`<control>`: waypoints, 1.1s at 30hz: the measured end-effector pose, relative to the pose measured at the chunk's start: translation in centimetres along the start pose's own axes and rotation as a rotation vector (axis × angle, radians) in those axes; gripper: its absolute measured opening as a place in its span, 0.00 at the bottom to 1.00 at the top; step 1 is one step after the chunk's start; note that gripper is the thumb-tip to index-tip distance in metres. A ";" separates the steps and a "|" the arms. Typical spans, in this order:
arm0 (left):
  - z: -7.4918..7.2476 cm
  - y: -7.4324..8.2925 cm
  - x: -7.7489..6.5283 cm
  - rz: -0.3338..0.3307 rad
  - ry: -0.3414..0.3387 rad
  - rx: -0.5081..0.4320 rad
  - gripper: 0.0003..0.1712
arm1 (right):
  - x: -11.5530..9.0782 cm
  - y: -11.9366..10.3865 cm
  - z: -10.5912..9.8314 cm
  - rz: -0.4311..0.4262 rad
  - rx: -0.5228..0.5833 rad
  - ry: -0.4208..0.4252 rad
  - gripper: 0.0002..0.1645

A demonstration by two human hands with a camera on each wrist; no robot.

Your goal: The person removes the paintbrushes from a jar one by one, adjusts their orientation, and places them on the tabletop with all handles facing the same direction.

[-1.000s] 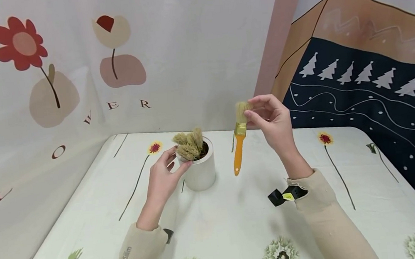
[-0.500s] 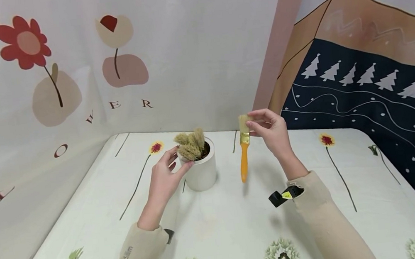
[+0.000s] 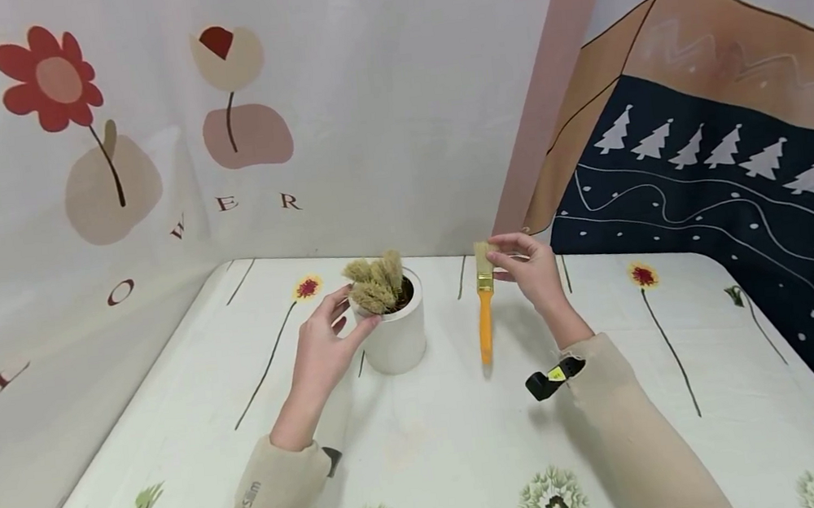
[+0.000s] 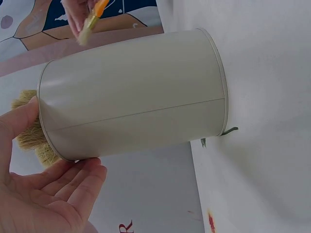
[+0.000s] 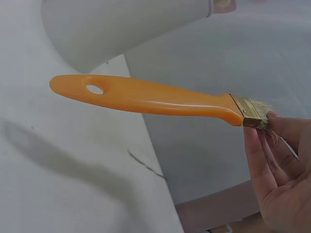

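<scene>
A white cylindrical container (image 3: 395, 343) stands upright on the table, with several bristle heads (image 3: 375, 283) rising out of its top. My left hand (image 3: 322, 352) holds the container at its rim, thumb on the near side and fingers on the left. In the left wrist view the container's smooth wall (image 4: 131, 87) fills the middle. To its right, my right hand (image 3: 532, 270) pinches a paintbrush (image 3: 485, 316) by its pale bristles. The orange handle (image 5: 146, 97) hangs down from a gold ferrule (image 5: 245, 110), its tip close over the tabletop, with a shadow beside it.
A white cloth printed with flowers covers the table (image 3: 426, 448). Behind it hangs a pale curtain (image 3: 393, 108), and a dark fabric with white trees (image 3: 710, 192) hangs at the right. A black wrist camera (image 3: 547, 379) juts from the right sleeve.
My right hand has lowered the paintbrush toward the table and shifted it slightly right, the handle now hanging nearly vertical. My left hand keeps its hold on the container.
</scene>
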State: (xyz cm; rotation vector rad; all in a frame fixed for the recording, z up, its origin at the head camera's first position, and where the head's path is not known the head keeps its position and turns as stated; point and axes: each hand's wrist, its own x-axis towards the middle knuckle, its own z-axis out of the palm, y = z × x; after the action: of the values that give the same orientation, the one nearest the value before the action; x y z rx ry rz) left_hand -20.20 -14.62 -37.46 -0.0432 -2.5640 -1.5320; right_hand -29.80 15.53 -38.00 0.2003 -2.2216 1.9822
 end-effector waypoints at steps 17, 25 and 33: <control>0.0 0.2 -0.1 0.000 -0.004 0.007 0.39 | 1.3 3.9 0.8 0.170 -0.020 -0.032 0.21; 0.0 0.0 -0.1 0.001 -0.004 -0.003 0.39 | 1.5 5.1 1.0 0.216 -0.011 -0.021 0.20; 0.0 0.0 -0.2 0.003 0.004 -0.004 0.39 | 1.6 6.0 1.2 0.256 -0.038 -0.040 0.21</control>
State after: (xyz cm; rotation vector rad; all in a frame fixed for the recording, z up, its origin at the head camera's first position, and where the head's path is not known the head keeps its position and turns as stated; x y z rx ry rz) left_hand -19.99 -14.59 -37.47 -0.0438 -2.5567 -1.5348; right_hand -32.61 14.99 -43.62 -0.0527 -2.4138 2.0718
